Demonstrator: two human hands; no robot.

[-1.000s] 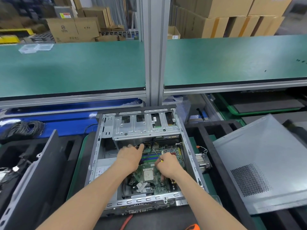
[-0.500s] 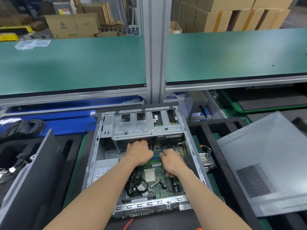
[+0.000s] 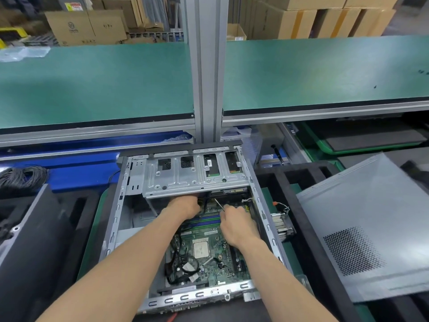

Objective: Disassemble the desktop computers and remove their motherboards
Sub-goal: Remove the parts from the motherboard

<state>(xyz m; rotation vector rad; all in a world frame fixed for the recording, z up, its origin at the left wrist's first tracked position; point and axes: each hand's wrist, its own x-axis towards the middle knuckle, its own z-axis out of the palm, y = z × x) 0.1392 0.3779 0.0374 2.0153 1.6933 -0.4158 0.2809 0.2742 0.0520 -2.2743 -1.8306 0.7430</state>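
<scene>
An open desktop case lies flat in front of me, its silver drive cage at the far end. Inside sits the green motherboard with its bare processor and black cables. My left hand reaches under the drive cage's edge; its fingers are hidden there. My right hand is closed around a screwdriver, whose thin metal shaft points up-left to the board's far edge.
A removed heatsink lies just right of the case. A grey perforated side panel leans at right, a dark panel at left. Black foam trays surround the case. A coil of black cable lies far left. Green shelf overhead.
Both hands have moved farther into the case, toward the drive cage. The left hand's fingers have slipped under the cage edge. The screwdriver tip has followed to the board's far edge.
</scene>
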